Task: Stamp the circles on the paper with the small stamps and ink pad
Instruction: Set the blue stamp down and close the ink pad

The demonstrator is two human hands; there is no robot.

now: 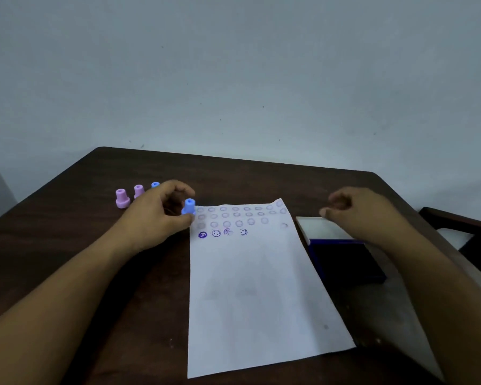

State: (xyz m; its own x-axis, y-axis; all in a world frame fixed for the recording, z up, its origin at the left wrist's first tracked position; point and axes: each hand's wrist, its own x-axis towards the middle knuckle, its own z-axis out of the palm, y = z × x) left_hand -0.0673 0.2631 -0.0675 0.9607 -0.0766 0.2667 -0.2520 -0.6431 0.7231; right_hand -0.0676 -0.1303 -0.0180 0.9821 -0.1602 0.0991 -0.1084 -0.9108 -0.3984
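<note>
A white paper [256, 287] lies on the dark table [261, 176]. It has rows of faint circles near its far edge and a few purple stamped faces [216, 233] below them. My left hand [156, 215] pinches a small blue stamp [188, 208] between thumb and fingertip, at the paper's far left corner. My right hand [356, 209] hovers with loosely curled fingers and holds nothing, above the white lid [317, 227] of the open blue ink pad [345, 259], right of the paper.
Two pink stamps [122, 198] [138, 190] and another blue stamp [155, 185] stand in a row behind my left hand. A dark chair frame [456, 218] shows past the table's right edge. A pale wall rises behind the table.
</note>
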